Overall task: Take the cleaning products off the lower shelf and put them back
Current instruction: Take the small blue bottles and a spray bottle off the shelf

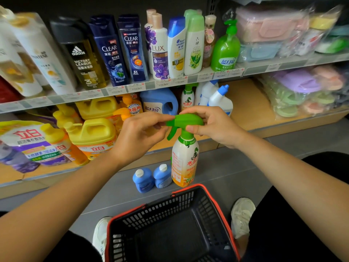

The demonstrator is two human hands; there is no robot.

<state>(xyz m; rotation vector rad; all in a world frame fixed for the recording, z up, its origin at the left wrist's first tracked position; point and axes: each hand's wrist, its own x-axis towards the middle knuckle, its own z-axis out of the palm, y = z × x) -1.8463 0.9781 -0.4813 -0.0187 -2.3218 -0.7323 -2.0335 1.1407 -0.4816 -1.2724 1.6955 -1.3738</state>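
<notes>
**Both hands on the sprayer, low in front of the shelf**

Centre frame, the spray bottle (184,163) stands upright, white and orange with a green trigger head. The right hand (211,125) curls over the back of that head, thumb under it. The left hand (139,133) pinches the nozzle tip, so both hands are closed on the bottle. Its base sits low, just beside two small blue bottles (143,180) standing on the grey tiled floor (245,167). Whether the base touches the tiles is hard to tell.

Behind the hands is the lower shelf (245,103), lined with brown cardboard. It holds yellow detergent jugs (94,133) at left, then a blue detergent jug (160,103), a second green-topped sprayer (188,97) and white bottles with blue caps (219,99) in the middle. The upper shelf (132,87) carries a row of shampoo bottles behind price tags.

At bottom centre is a black shopping basket with a red rim (217,205), flanked by two white shoes (242,214).
</notes>
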